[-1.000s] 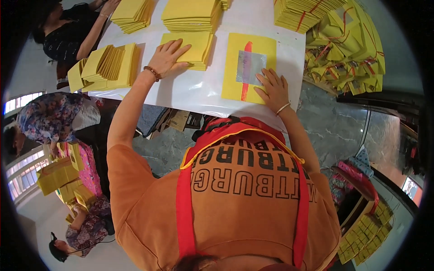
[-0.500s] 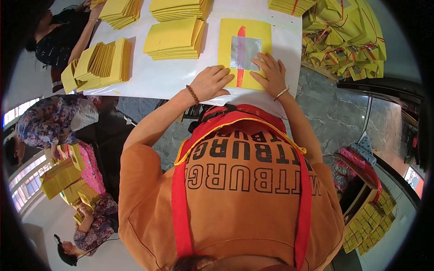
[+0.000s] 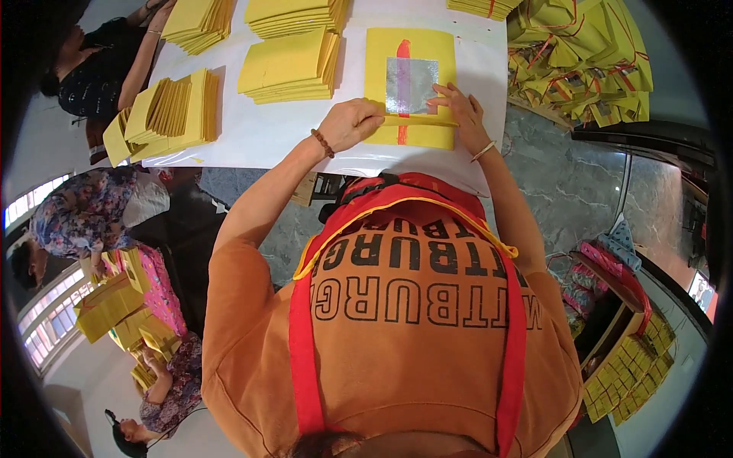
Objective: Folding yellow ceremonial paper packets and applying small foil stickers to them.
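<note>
A stack of yellow paper sheets lies in front of me on the white table. On its top sheet are a silver foil square and a red vertical stripe, which looks purple through the foil. Across the lower part, the near edge of the top sheet is raised in a narrow fold. My left hand is closed in a pinch on the fold's left end. At the right end, my right hand has its fingers bent over the paper beside the foil and appears to grip the fold; its thumb is partly hidden.
Several stacks of folded yellow paper stand left on the white table. Red-tied yellow bundles are heaped at the far right. A co-worker sits at the table's left side; other people handle yellow bundles at lower left.
The top sheet's near edge has come up into a fold. My left hand has closed at its left end, and my right hand has gone from lying flat to bent fingers.
</note>
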A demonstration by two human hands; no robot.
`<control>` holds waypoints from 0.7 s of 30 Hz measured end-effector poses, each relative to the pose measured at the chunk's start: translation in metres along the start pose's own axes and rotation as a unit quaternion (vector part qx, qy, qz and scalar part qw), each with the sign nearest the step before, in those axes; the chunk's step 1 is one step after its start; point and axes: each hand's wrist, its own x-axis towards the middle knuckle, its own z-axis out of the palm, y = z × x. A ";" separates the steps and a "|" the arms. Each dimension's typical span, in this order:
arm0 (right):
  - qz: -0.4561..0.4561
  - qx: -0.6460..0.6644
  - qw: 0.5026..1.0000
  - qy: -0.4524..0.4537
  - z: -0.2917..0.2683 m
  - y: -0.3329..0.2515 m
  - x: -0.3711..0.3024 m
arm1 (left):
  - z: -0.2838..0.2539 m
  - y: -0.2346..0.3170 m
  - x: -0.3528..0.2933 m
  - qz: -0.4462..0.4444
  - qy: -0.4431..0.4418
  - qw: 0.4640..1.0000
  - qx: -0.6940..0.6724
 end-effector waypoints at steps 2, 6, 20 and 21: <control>0.010 0.017 1.000 -0.008 -0.002 0.005 0.001 | -0.001 0.001 0.002 -0.027 0.006 0.999 -0.031; -0.003 0.055 0.998 -0.032 -0.005 0.004 -0.002 | 0.007 -0.010 0.005 -0.181 -0.012 0.960 -0.214; 0.054 0.051 0.997 0.002 -0.003 0.003 0.001 | 0.021 -0.014 0.013 -0.114 0.181 0.833 -0.510; 0.051 0.056 0.997 0.028 0.000 0.004 0.000 | 0.018 -0.020 0.015 -0.041 0.159 0.927 -0.338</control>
